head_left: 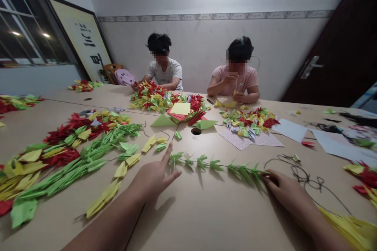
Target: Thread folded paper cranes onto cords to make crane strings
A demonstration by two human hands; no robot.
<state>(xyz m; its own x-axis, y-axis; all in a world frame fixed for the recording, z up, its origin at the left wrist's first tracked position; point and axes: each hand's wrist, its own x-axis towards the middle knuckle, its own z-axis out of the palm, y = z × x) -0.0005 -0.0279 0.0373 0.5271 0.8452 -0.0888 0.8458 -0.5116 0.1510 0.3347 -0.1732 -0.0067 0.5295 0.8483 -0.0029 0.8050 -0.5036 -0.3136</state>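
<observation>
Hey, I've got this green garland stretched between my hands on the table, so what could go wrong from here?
The green origami garland might bunch up, since its spacing is uneven. Your right hand, at one end, could snag the loose black cord looped beside it. Your left hand, at the other end, might brush the yellow origami strand nearby.

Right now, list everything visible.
Green strand: one, green, front centre
Yellow strand: one, yellow, left
Folded pieces: many, multicoloured, throughout
Paper stack: one, multicoloured, centre
Sheets: several, white, right
Cord: some, black, right
Bag: one, pink, back left
Chair: one, brown, left
Picture: one, cream, left
Window: one, dark, left
Door: one, brown, right
People: two, pale tops, opposite
Tabletop: one, beige, centre
Left hand: one, bare, near green strand
Right hand: one, bare, pinching green strand
</observation>
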